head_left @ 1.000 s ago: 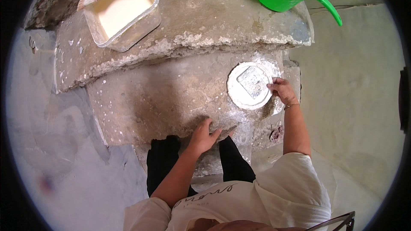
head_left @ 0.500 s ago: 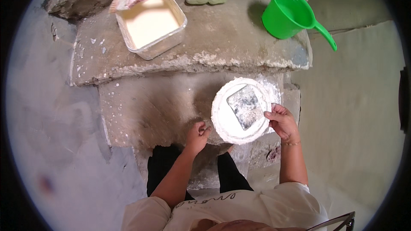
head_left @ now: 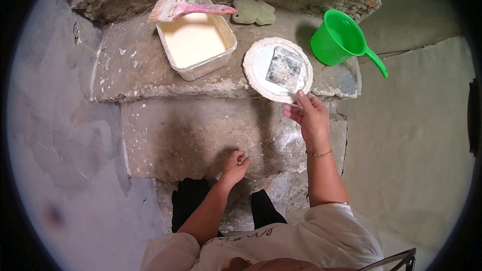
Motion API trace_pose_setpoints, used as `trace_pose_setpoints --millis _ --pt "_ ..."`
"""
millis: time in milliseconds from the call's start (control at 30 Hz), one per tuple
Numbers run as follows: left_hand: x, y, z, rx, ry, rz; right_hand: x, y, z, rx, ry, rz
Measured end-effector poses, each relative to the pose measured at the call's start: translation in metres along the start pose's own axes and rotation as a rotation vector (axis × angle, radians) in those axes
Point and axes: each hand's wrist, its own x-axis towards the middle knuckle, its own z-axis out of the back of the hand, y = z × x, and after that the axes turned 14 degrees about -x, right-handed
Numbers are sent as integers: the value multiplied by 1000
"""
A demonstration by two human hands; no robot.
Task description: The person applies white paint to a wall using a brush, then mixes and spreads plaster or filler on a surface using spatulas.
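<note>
Landmark: the clear tub (head_left: 210, 67), sitting on the upper step (head_left: 150, 84) with pale, creamy liquid (head_left: 196, 41) in it.

Right of the tub: a round white disc (head_left: 261, 66), crusted round its rim, a dark, mottled four-sided patch (head_left: 285, 68) on its face. I have it by the near edge in my right hand (head_left: 311, 119), pinched with the thumb on top and fingers underneath. Cannot tell if its far side touches the step.

Nearer me than the tub, and a little right: my left hand (head_left: 235, 168), half-curled over the lower step (head_left: 150, 140). Nothing seen in it; cannot tell whether the fingertips meet.

Across the tub's far rim: a wide brush (head_left: 193, 8), pink-streaked handle pointing right, bristles out past the left corner, clear of the liquid. Just right of its handle end, a pale green animal-shaped piece (head_left: 253, 12). Farther right of the tub, beyond the disc, a green dipper (head_left: 334, 45); contents unclear.

Progress, as I judge it: the disc is lifted off the lower step, the tub stands uncovered, the brush is laid down. Left undone: the disc is not yet released. Cannot tell whether its white crust is wet or dry.
</note>
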Motion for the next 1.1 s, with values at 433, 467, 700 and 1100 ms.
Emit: trace_pose_setpoints --millis 433,467,700,1100 --pt "-7 -26 13 -13 64 100 2 60 -20 -1314 -400 445" --pt "-9 -28 17 -7 52 105 15 56 -28 -1308 -391 452" --pt "-15 -34 12 3 68 92 73 73 -32 -1697 -48 598" --pt "-16 -22 13 41 41 -5 95 88 -38 -1861 -13 508"
